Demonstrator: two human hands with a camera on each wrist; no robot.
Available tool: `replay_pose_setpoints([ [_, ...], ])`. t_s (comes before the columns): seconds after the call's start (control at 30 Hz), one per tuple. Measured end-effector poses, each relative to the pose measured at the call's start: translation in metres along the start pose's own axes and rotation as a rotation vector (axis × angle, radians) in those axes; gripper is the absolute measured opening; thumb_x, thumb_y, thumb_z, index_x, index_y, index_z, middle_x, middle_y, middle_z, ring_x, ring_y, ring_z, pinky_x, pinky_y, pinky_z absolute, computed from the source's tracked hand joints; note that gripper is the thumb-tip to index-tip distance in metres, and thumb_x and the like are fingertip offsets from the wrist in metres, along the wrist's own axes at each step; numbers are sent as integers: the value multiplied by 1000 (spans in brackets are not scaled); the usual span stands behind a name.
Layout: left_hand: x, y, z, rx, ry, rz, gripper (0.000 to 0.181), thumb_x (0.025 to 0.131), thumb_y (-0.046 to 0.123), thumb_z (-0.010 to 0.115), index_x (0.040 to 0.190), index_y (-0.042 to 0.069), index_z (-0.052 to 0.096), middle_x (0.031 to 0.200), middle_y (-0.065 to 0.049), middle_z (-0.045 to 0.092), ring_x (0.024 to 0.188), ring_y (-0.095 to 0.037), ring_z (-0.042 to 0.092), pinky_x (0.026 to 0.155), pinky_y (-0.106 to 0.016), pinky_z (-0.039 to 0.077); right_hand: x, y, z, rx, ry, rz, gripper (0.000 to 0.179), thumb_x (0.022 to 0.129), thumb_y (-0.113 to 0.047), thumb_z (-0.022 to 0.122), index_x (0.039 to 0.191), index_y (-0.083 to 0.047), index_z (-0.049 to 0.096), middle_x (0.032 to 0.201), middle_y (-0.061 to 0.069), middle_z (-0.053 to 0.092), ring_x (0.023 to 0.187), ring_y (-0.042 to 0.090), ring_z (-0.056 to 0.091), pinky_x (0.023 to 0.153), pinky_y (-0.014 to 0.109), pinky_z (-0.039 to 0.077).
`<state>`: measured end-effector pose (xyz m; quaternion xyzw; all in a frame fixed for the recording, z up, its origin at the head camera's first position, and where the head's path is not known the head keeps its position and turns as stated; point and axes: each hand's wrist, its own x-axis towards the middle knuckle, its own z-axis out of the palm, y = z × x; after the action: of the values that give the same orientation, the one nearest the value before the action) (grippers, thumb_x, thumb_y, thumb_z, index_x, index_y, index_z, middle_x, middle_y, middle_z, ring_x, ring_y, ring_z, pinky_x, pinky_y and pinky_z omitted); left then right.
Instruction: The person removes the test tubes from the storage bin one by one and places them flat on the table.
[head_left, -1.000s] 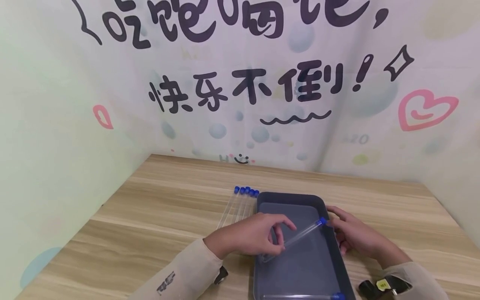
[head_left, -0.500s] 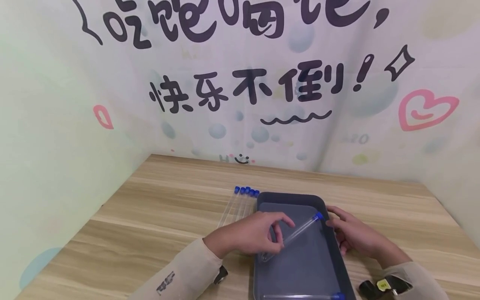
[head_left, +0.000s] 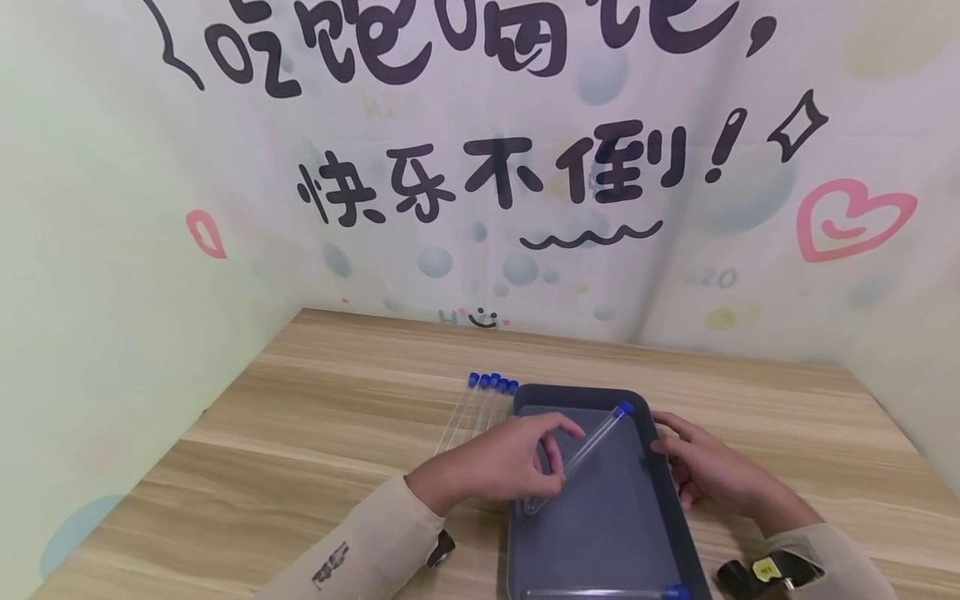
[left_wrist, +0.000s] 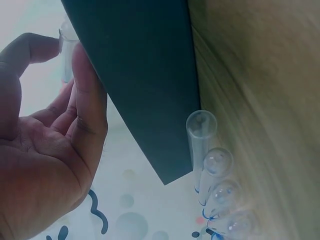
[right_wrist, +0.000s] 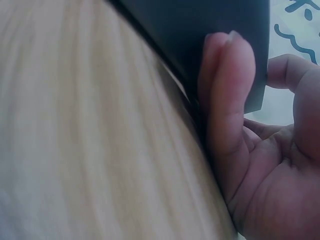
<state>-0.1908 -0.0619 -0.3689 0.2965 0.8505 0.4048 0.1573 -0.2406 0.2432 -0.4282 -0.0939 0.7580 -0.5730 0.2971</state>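
Pale wall hanging (head_left: 480, 183) with bold black Chinese lettering hangs behind a wood-grain table (head_left: 300, 400). On the table sits a grey rectangular tray (head_left: 675, 508). A person's left hand (head_left: 506, 462), over the tray's left side, pinches a clear tube (head_left: 596, 442) with a blue cap; the tube slants across the tray, cap toward the far right corner, rounded end near the left wall. Whether it touches the tray floor is unclear. The right hand (head_left: 712, 471) grips the tray's right wall from outside. A second capped tube (head_left: 600, 594) lies crosswise at the tray's near end. Left of the tray, more blue-capped tubes (head_left: 480, 408) lie side by side, caps pointing away.
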Motion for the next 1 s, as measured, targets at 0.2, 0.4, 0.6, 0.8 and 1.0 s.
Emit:
replay_pose_setpoints([
  [0.2, 1, -2, 0, -12, 10, 5, 51, 77, 7, 64, 124, 23, 49, 79, 7, 59, 54, -6, 56, 51, -22, 48, -1, -1, -1, -1, -16, 1, 64, 95, -27, 43, 147, -19, 7, 86, 10, 59, 55, 13, 55, 48, 30, 50],
  [0.4, 1, -4, -2, -45, 16, -5, 49, 78, 8, 63, 123, 24, 49, 82, 5, 59, 55, -8, 56, 52, -24, 49, -1, -2, -1, 4, -27, -2, 63, 96, -27, 42, 147, -19, 6, 88, 11, 59, 55, 13, 55, 48, 30, 50],
  [0.6, -1, -3, -6, -72, 29, -14, 47, 80, 9, 63, 123, 23, 49, 83, 5, 58, 58, -9, 58, 53, -25, 50, -1, -2, 0, -2, -18, -2, 63, 95, -27, 43, 147, -19, 7, 90, 12, 58, 55, 13, 55, 48, 31, 50],
  [0.8, 0, -4, -12, -76, 56, -7, 47, 81, 7, 62, 124, 19, 49, 84, 3, 58, 56, -10, 57, 50, -28, 51, -1, -2, 0, -5, -14, 2, 64, 95, -28, 44, 147, -19, 7, 90, 13, 57, 55, 14, 55, 48, 32, 50],
  [1.0, 0, -7, -16, -72, 90, -32, 46, 81, 8, 62, 122, 24, 49, 83, 3, 57, 53, -12, 57, 48, -30, 51, -2, -3, 0, 3, -23, 3, 63, 95, -27, 43, 147, -19, 7, 90, 12, 59, 56, 14, 55, 48, 32, 50],
])
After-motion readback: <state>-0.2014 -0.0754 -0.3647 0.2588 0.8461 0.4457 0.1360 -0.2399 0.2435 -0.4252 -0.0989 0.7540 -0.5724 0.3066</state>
